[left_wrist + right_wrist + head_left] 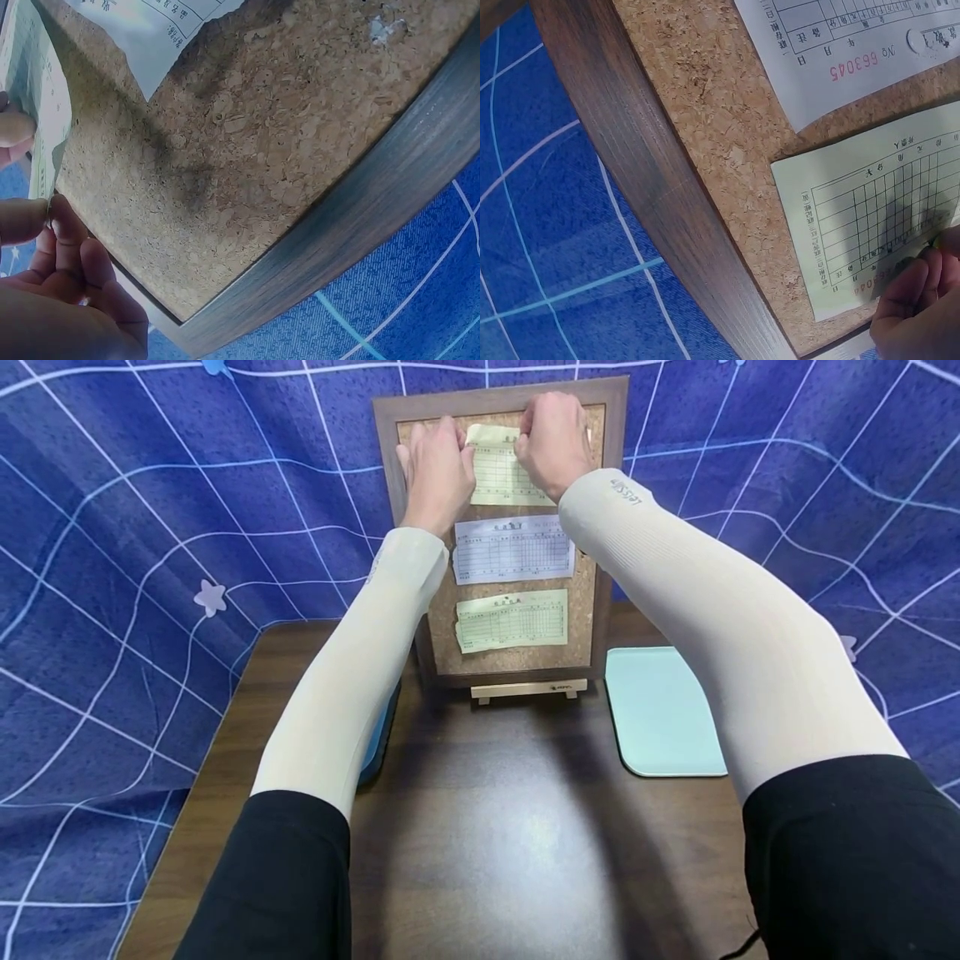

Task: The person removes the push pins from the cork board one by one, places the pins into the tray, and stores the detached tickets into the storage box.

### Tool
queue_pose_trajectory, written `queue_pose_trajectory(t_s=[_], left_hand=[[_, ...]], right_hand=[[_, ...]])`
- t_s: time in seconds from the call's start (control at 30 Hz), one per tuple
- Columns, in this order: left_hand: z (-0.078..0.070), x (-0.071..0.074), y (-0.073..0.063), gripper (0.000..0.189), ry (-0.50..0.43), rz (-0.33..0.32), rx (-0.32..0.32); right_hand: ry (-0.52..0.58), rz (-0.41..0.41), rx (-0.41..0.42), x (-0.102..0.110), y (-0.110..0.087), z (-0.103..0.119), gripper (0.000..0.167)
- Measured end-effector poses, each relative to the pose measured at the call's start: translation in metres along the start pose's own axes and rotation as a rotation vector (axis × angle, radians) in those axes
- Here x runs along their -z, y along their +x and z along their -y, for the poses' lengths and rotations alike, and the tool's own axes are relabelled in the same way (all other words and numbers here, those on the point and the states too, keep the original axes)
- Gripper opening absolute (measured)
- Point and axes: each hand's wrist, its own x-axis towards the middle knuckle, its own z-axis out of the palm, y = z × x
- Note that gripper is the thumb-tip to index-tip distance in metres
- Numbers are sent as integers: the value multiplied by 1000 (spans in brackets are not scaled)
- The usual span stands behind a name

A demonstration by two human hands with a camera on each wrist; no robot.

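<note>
A framed corkboard point(581, 635) leans upright on a small wooden easel, bearing three printed receipt slips one above another. At the top left of the uppermost, yellow-green slip point(495, 477), my left hand point(437, 472) pinches its edge between thumb and finger; the left wrist view shows this slip bowed away from the cork. My right hand point(557, 447) has its fingers curled at the slip's upper right. Between those fingertips the right wrist view shows a small yellow-green bit, apparently a push pin point(936, 242), mostly hidden. Below hang a white slip point(513, 550) and another yellow-green slip point(513, 621).
The easel's ledge point(528, 688) stands on a brown wooden table point(480, 860). A pale mint tray point(663, 710) lies to the right. On the left, a blue tray point(378, 739) is partly behind my left forearm. Blue patterned cloth point(300, 560) hangs behind.
</note>
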Motion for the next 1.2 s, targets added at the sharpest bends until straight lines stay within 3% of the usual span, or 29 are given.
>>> queue_pose_trajectory(t_s=[0.17, 0.33, 0.7, 0.97, 1.2], left_hand=[[1, -2, 0, 18, -17, -3, 17], [1, -3, 0, 15, -21, -21, 17], [1, -4, 0, 14, -34, -18, 25], [3, -3, 4, 16, -45, 3, 61], [12, 1, 5, 17, -63, -42, 66]], right_hand=[[59, 16, -24, -1, 1, -4, 22], [97, -19, -8, -3, 2, -8, 17], [108, -60, 35, -4, -4, -13, 9], [182, -94, 124, -3, -10, -22, 7], [212, -115, 223, 4, -17, -26, 11]])
